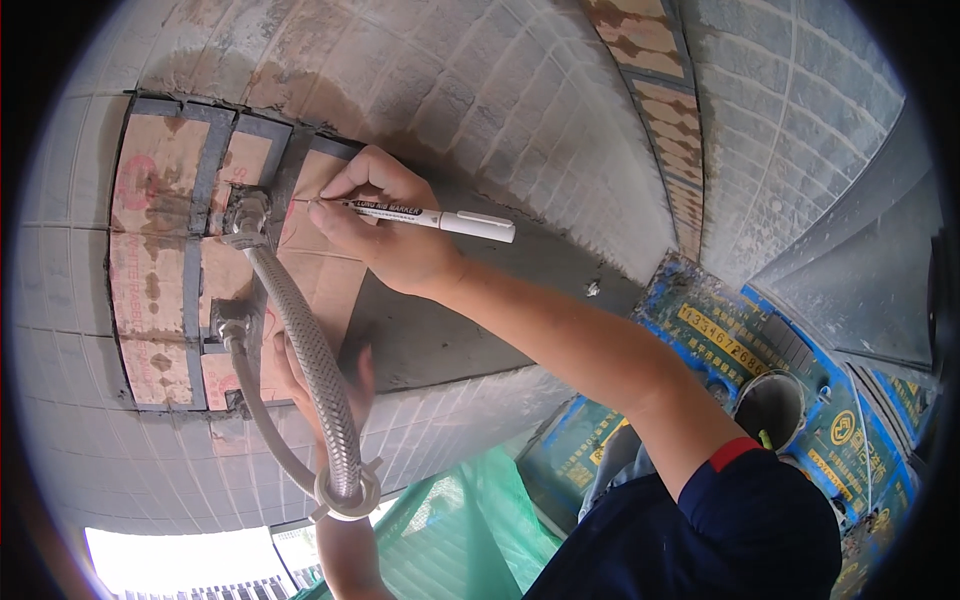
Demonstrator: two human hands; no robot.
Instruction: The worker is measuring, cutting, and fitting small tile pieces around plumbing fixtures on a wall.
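My right hand (388, 228) is closed in a pinch around a white marker (478, 226), its writing end toward a brown sheet (328, 282) on the wall. Low on the same sheet my left hand (363, 385) rests with its fingers stretched out, partly hidden behind a thick braided hose (300, 310). That hose hangs from a metal pipe fitting (248, 215) next to the sheet. A thinner hose (258, 400) drops from a second fitting (235, 325), and a pale ring clamp (347, 495) surrounds both hoses at the bottom.
More brown sheets with dark tape borders (155, 250) cover the wall at left. Grey wet mortar (430, 300) lies right of my hands. Small grey tiles (540, 70) line the curved wall. At lower right are a bucket (770, 405) and blue boards (720, 330); green netting (470, 530) hangs below.
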